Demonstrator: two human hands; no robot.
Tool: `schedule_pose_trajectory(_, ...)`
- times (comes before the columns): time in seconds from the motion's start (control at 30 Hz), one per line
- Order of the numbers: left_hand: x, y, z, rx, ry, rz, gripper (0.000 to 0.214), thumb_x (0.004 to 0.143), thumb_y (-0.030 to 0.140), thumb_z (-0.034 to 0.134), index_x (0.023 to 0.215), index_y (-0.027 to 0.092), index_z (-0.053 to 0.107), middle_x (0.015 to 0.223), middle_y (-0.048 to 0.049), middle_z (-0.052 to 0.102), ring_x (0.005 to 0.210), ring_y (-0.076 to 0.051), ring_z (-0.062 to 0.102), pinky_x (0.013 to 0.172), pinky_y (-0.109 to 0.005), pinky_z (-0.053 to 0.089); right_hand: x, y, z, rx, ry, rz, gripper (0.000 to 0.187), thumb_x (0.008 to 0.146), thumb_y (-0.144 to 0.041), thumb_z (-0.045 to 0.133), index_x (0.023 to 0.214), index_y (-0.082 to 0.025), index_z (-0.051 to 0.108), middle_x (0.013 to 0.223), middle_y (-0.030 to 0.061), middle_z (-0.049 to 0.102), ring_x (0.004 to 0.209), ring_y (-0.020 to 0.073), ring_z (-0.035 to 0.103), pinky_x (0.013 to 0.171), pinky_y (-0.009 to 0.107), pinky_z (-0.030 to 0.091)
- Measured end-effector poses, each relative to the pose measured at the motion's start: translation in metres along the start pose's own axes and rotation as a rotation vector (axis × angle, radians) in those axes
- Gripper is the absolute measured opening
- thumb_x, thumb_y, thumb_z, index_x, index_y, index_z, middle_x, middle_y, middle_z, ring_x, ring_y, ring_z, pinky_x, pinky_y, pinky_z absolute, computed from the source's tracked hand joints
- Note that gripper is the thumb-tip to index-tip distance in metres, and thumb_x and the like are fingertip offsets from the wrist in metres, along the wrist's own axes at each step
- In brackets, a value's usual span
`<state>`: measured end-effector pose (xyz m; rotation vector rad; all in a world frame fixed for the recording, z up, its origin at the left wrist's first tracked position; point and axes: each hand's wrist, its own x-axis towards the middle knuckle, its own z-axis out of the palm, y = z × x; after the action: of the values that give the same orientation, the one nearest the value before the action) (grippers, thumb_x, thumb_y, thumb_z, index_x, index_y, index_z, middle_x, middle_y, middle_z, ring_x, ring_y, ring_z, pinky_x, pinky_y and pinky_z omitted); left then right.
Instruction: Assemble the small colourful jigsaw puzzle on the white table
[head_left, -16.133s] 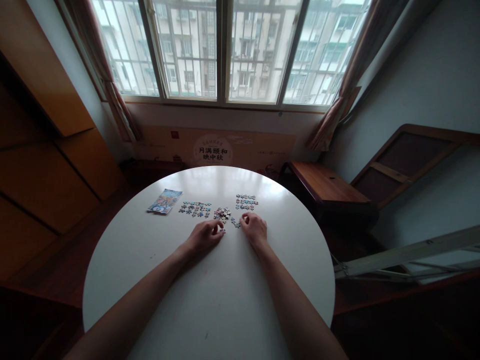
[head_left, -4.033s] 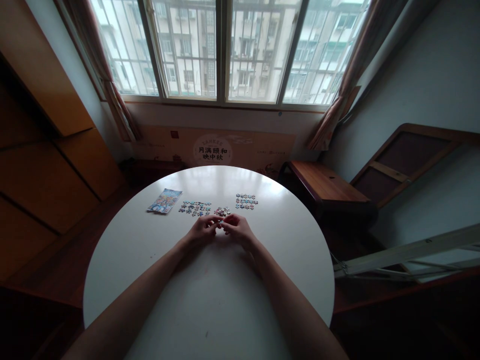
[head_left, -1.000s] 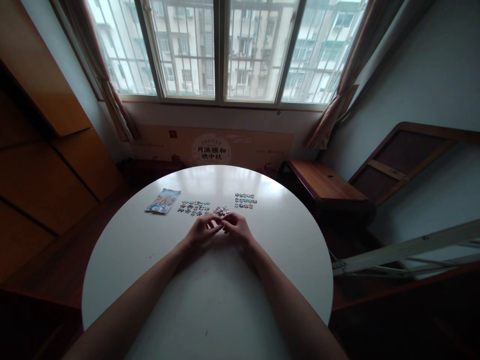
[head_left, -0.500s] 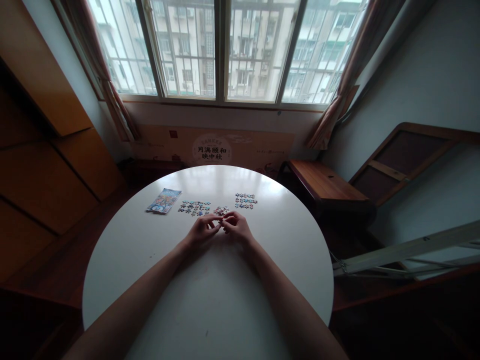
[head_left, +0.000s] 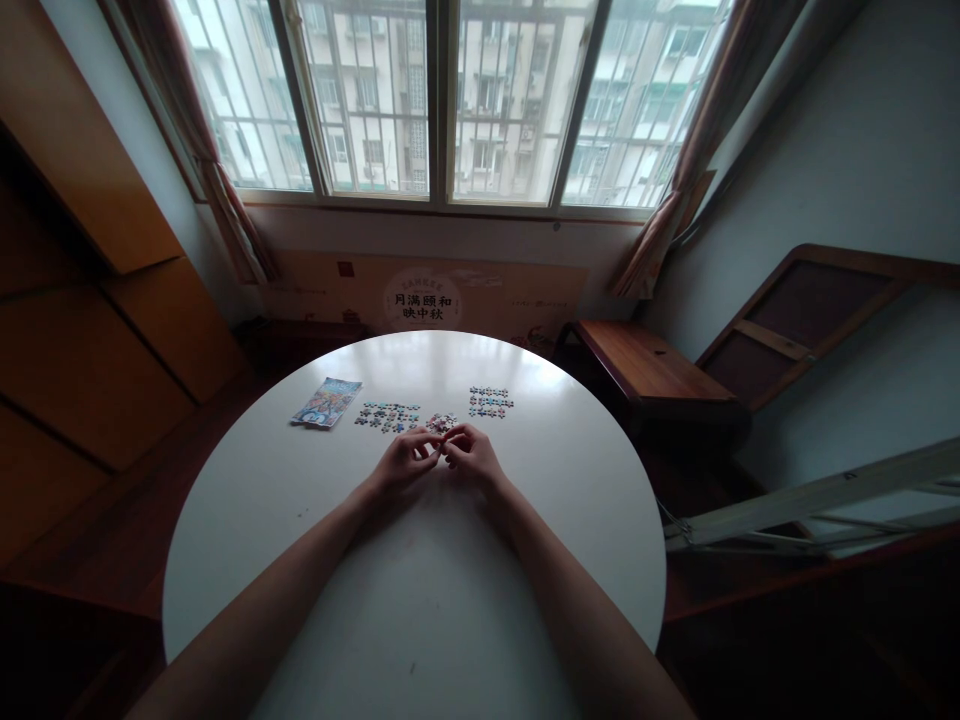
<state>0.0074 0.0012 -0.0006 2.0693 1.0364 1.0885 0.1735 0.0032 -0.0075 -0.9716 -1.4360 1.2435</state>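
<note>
My left hand [head_left: 407, 457] and my right hand [head_left: 472, 453] meet near the middle of the white table, fingertips pinched together. Between them is a small dark bit, which looks like a jigsaw puzzle piece, mostly covered by the fingers. Just beyond the fingertips lies a small heap of loose puzzle pieces [head_left: 442, 422]. Left of the heap, more puzzle pieces [head_left: 387, 415] are spread in loose rows. On the right, further puzzle pieces [head_left: 490, 401] are laid out in neat rows.
A round white table [head_left: 300, 580] fills the middle. On its left part lies a colourful printed packet [head_left: 328, 402]. Beyond the right edge stand a wooden bench [head_left: 652, 360] and a pale metal bar [head_left: 817, 497]. Wooden cabinets [head_left: 67, 360] are at the left.
Both hands stay together in the same place, with only slight finger movement. The whole view has shifted very slightly. The rows and the heap look unchanged.
</note>
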Motion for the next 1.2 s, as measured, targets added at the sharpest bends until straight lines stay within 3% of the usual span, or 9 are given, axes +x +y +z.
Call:
schedule_pose_trajectory(0.83,0.0004,0.0004,-0.0008,0.01,-0.016,-0.005,0.022,0.073,0.012,0.054,0.091,0.013,0.067,0.08,-0.0035,0.059,0.061,-0.008,0.056,0.053,-0.018,0.046,-0.0001,0.001,0.0013,-0.049,0.004,0.015,0.019,0.068,-0.029,0.064,0.08,-0.016,0.055,0.061,-0.002,0.06,0.05,0.0099,0.055,0.048,0.023,0.048)
schedule_pose_trajectory(1.0,0.0002,-0.0015,0.0007,0.005,0.018,-0.03,0.025,0.076,0.018,0.056,0.098,0.014,0.065,0.086,-0.0053,0.062,0.061,-0.009,0.057,0.052,-0.018,0.047,0.0006,0.0004,0.0007,0.005,0.026,0.013,0.022,0.067,-0.028,0.065,0.082,-0.017,0.055,0.056,-0.0042,0.058,0.046,0.0084,0.052,0.045,0.021,0.046)
schedule_pose_trajectory(1.2,0.0,-0.0013,0.0004,-0.004,0.039,-0.131,0.027,0.079,0.031,0.057,0.097,0.011,0.063,0.071,-0.0032,0.062,0.051,-0.009,0.054,0.048,-0.02,0.046,0.0027,0.0022,-0.0007,0.055,0.043,0.017,0.025,0.063,-0.028,0.067,0.081,-0.016,0.054,0.057,-0.0031,0.059,0.047,0.0099,0.054,0.044,0.022,0.046)
